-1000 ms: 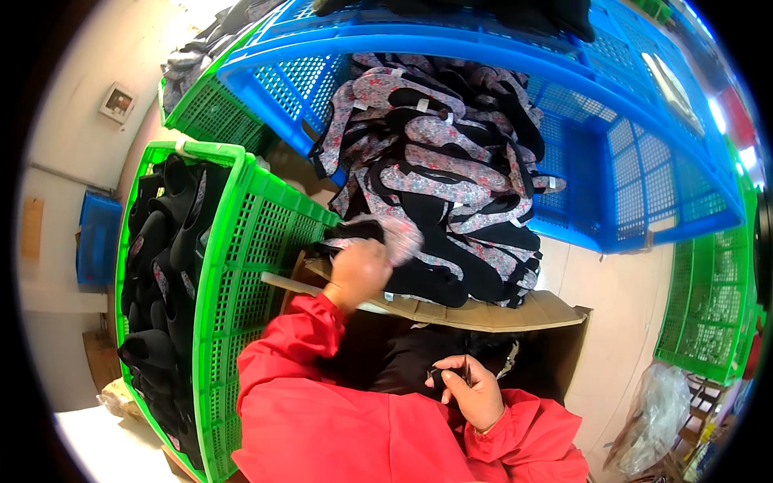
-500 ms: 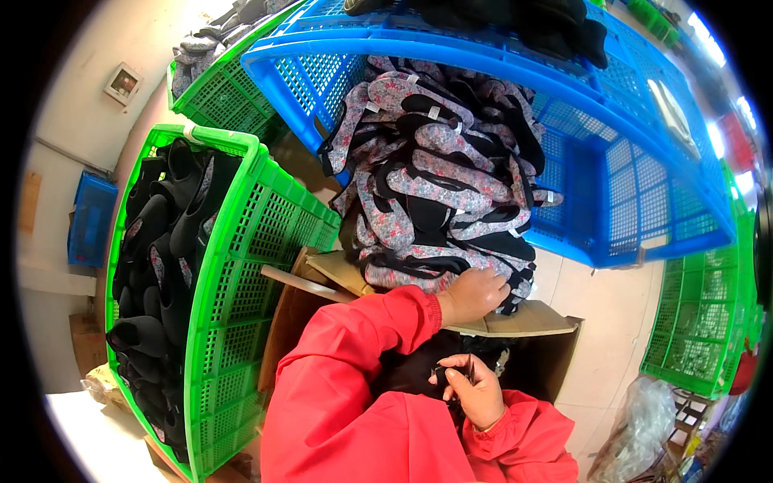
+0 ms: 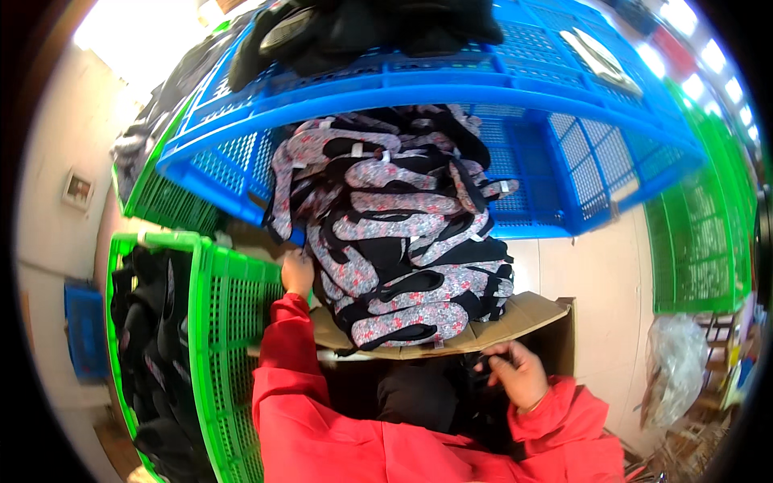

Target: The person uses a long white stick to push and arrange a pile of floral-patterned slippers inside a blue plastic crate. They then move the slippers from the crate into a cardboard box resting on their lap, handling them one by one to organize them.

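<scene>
A heap of soft black slippers with floral-printed soles point(image 3: 398, 225) spills from a blue crate onto a cardboard flap point(image 3: 523, 318). At the heap's left edge, my left hand point(image 3: 298, 275) has its fingers drawn together. What they grip, if anything, is too blurred to make out. Closer to me, my right hand point(image 3: 519, 377) is closed just below the flap, thumb against curled fingers. A small dark object shows at its fingertips; blur and the dark background hide its kind.
The blue crate point(image 3: 451, 95) lies open toward me, with dark items point(image 3: 362, 36) on top. At left stands a green crate point(image 3: 233, 354) of black slippers point(image 3: 157, 354). Another green crate point(image 3: 704, 233) and a clear plastic bag point(image 3: 675, 362) are at right.
My left hand has moved from the front of the heap to its left edge. My right hand has shifted slightly right, still closed. The whole view has shifted too.
</scene>
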A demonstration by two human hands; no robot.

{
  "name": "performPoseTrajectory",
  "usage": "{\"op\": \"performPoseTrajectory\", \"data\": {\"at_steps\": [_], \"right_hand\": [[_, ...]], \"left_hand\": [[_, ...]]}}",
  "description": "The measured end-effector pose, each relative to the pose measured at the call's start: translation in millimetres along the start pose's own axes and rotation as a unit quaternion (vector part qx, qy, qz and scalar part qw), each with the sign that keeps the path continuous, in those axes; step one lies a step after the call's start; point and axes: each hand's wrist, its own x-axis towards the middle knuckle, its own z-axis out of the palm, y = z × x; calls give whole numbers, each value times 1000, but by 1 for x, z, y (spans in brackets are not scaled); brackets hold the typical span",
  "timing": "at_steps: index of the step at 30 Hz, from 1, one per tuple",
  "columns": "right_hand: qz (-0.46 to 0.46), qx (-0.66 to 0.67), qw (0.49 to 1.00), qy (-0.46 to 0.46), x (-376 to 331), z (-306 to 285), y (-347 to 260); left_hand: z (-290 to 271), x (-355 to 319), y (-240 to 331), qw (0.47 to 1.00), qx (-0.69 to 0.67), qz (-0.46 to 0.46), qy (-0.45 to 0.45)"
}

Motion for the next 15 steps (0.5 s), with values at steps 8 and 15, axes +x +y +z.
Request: {"op": "performPoseTrajectory", "data": {"at_steps": [8,15], "right_hand": [[-76,21,972,219,62,-139,20],[-198,-16,903,380,107,-225,95]], "left_hand": [[63,59,-77,995,16,-54,-83],[80,70,-93,984,22,5,-179]]}}
